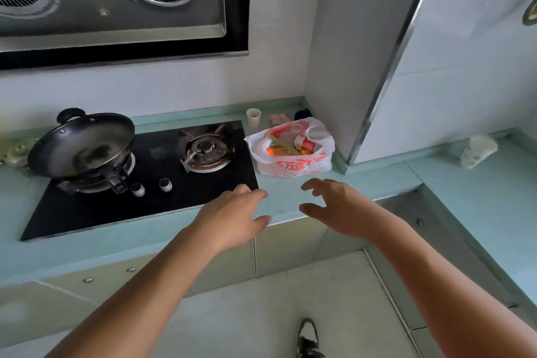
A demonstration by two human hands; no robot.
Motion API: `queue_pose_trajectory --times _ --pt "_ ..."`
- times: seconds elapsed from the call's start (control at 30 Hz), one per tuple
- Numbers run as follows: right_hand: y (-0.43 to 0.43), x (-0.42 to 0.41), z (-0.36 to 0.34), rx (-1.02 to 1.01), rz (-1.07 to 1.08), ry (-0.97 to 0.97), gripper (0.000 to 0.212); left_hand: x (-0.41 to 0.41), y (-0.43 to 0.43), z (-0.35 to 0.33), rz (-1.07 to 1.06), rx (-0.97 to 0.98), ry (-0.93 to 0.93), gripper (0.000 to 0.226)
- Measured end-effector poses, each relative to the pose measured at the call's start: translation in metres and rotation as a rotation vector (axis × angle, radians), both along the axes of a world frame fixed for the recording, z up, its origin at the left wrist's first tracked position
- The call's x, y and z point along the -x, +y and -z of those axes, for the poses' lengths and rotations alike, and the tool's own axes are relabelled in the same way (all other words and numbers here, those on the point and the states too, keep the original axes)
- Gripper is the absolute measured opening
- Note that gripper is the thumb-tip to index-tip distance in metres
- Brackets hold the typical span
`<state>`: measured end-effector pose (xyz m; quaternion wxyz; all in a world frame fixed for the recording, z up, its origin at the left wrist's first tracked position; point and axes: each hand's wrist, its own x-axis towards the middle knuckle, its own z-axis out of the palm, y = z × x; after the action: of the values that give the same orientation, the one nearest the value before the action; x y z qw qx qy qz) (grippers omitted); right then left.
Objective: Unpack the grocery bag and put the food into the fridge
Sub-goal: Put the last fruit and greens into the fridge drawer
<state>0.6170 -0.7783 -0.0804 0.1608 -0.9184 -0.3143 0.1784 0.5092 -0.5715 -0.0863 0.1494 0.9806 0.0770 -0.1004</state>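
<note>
Your left hand (232,216) and right hand (338,209) reach empty, fingers (312,184) apart; grab the soft grocery bag (290,164) by one side and its bottle (303,143) may tip out onto the worktop (377,180).

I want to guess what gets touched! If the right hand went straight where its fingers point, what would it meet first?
Probably the grocery bag on the counter. The right hand hovers open, fingers aimed at it, with only bare surface between. Depth is hard to judge from one view.
</note>
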Motion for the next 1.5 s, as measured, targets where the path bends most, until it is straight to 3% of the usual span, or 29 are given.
queue_pose_trajectory --times 0.27,0.63,0.97,1.1,1.27,1.4,1.5 --pt "0.046 -0.136 0.036 0.005 -0.081 0.02 0.05 -0.121 0.038 0.032 -0.058 -0.006 0.041 0.058" --pt "0.095 -0.321 0.093 0.044 -0.171 0.097 0.049 -0.282 0.062 0.064 -0.161 -0.006 -0.006 0.043" --pt "0.133 -0.371 0.172 0.149 -0.243 0.235 0.053 -0.343 0.076 0.123 -0.196 0.039 0.056 0.035" --pt "0.141 -0.387 0.194 0.158 -0.21 0.235 0.054 -0.377 0.081 0.15 -0.147 0.087 0.085 0.028" --pt "0.127 -0.399 0.213 0.223 -0.167 0.2 0.056 -0.422 0.087 0.191 -0.042 0.142 0.051 0.037" --pt "0.112 -0.4 0.222 0.257 -0.131 0.185 0.053 -0.442 0.096 0.225 0.061 0.04 0.129 0.049" --pt "0.105 -0.399 0.224 0.273 -0.087 0.159 0.048 -0.446 0.107 0.24 0.124 -0.162 0.255 0.056"
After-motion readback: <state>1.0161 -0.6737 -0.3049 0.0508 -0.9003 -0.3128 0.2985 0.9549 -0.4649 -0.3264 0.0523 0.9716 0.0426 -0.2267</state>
